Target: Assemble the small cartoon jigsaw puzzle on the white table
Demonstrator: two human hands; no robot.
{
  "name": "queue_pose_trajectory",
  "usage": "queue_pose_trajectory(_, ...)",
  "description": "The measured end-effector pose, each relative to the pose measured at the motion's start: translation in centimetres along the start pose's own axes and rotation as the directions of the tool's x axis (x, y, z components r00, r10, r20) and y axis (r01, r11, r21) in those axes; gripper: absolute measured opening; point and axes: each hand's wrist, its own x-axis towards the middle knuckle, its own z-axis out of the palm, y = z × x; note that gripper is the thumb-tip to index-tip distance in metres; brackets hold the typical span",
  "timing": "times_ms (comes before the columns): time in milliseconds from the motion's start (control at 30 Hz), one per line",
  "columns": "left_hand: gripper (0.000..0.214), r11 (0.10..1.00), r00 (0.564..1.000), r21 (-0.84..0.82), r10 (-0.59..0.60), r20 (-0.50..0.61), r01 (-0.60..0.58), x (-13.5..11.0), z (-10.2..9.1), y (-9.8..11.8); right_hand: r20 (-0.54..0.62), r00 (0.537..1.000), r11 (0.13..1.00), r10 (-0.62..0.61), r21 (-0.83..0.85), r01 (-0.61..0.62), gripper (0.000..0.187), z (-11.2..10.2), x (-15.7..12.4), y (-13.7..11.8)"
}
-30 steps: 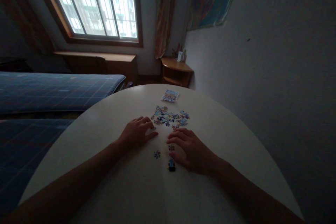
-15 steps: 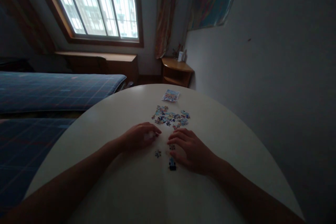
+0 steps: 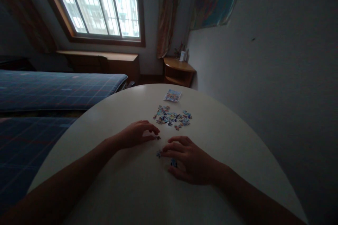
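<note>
1. One left hand (image 3: 137, 134), thumb and forefinger curved towards each other; whether they pinch or merely touch, cannot tell.
2. One small jigsaw piece (image 3: 157, 137), at those fingertips, over the pale round table (image 3: 118, 186).
3. One right hand (image 3: 191, 161), fingers spread and arched, nothing seen gripped.
4. One knobbed piece (image 3: 158, 154), at the right hand's leading fingertips.
5. One blue-and-dark section (image 3: 173, 162), between right thumb and fingers, partly covered.
6. Many loose pieces (image 3: 170, 117), spread beyond both hands; printed packet (image 3: 172, 95) farther off.
7. Handling, as judged: light, thin, fairly stiff; apt to slide on the smooth top; knobs liable to bend. Best hold: opposite edges, thumb against forefinger, clear of the knobs.
</note>
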Motion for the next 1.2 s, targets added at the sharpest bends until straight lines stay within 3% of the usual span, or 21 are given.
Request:
queue_pose_trajectory(667,0.015,1.0,0.999,0.001,-0.02,0.038,0.02,0.12,0.09,0.24,0.061,0.998,1.0,-0.013,0.027,0.012,0.046,-0.08,-0.04,-0.02)
queue_pose_trajectory(933,0.017,0.999,0.999,0.038,-0.027,-0.044,0.029,0.0,0.37,-0.2,0.065,0.998,0.999,-0.011,0.034,0.009,0.047,-0.23,-0.04,-0.12)
queue_pose_trajectory(1200,0.015,0.998,1.0,0.053,-0.014,0.01,0.013,-0.08,-0.14,0.67,0.068,0.998,1.0,-0.004,0.029,0.002,0.048,-0.05,0.0,0.0)
